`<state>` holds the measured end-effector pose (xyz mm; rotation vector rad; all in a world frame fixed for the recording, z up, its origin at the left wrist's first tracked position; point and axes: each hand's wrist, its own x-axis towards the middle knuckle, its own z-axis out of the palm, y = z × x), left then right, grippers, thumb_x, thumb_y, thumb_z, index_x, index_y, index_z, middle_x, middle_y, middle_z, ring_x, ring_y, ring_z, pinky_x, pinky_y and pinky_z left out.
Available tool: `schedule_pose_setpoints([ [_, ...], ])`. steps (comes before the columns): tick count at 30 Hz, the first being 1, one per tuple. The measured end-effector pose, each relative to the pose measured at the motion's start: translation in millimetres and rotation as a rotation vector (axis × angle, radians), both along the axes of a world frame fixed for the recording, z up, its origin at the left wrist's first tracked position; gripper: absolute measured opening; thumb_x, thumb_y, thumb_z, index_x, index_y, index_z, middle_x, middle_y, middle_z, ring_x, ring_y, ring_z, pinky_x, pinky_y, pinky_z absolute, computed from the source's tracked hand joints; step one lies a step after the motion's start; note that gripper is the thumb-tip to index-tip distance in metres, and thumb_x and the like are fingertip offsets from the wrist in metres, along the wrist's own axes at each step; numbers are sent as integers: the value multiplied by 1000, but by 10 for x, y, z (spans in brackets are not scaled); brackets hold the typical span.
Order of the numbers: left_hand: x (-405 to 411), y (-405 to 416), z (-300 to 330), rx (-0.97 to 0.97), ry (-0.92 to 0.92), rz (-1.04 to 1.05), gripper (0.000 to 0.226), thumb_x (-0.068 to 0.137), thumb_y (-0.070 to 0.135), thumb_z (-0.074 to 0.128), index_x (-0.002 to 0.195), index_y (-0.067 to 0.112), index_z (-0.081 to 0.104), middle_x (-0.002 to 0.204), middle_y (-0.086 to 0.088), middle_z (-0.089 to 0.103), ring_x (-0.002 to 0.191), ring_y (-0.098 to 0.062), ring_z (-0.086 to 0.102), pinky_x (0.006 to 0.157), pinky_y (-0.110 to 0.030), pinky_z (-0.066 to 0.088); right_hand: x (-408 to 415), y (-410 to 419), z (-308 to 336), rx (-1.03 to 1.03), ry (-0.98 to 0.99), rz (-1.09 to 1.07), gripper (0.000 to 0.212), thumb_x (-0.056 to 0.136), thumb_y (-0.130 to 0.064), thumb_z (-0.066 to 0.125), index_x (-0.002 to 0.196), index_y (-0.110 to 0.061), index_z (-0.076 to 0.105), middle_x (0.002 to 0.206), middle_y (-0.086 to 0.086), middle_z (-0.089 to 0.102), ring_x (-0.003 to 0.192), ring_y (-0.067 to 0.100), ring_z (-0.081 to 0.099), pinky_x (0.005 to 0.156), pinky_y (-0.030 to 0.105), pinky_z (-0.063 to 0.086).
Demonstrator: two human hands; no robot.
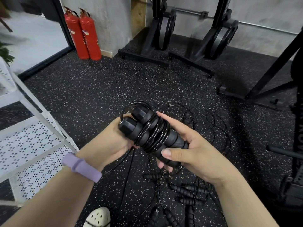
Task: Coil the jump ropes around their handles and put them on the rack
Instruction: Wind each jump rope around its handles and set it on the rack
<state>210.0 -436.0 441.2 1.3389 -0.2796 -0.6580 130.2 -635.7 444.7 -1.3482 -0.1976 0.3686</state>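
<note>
Fingers of right hand [188, 149] and left hand [113, 140] wrapped round coiled handles [152, 133], loose ropes [183, 190] on floor, white rack [32, 145] left.

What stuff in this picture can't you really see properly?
- Left hand fingers: head view, hidden behind the jump rope handles.
- Loose rope end: hangs below the hands, lost against the dark floor.
- Other jump ropes on the floor: tangled, partly behind the right hand, uncountable.
- White rack: cut off by the left edge.
- Shoe: cut off at the bottom.
</note>
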Motion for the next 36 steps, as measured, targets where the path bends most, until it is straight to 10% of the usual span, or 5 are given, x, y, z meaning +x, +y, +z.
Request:
schedule_pose_setpoints([
  [6,-23,-147,38,260,148,19,37,104,15,47,69,16,58,47,6,48,35,-6,37,38,-18,28,94,-13,-14,152,-20,-117,61,90,4,62,148,-7,47,103,16,66,75,30,61,59,34,47],
  [9,-6,-183,19,299,52,36,38,109,21,41,74,19,57,52,9,39,44,-6,27,42,-20,20,118,-29,-45,155,-23,-170,57,90,4,62,145,-5,50,102,16,66,74,29,60,57,34,46],
  [17,-11,-141,-62,648,-394,80,31,100,55,42,95,29,60,77,-9,65,67,-21,62,77,-49,54,140,-85,-63,252,-12,-231,46,88,-6,68,134,-8,60,113,29,64,74,27,58,58,30,47],
  [25,-21,-92,-131,995,-618,119,37,103,55,39,84,28,56,59,4,57,50,-13,49,51,-31,36,178,-257,-88,448,77,-559,36,92,1,62,127,-9,59,112,29,68,75,25,59,58,28,49],
  [36,-137,-64,-13,917,-1220,230,34,105,46,42,75,32,49,60,13,41,53,-4,45,48,-21,35,196,-309,-296,-432,-8,-724,53,94,-10,75,130,-43,56,109,2,72,82,22,73,70,37,58],
])
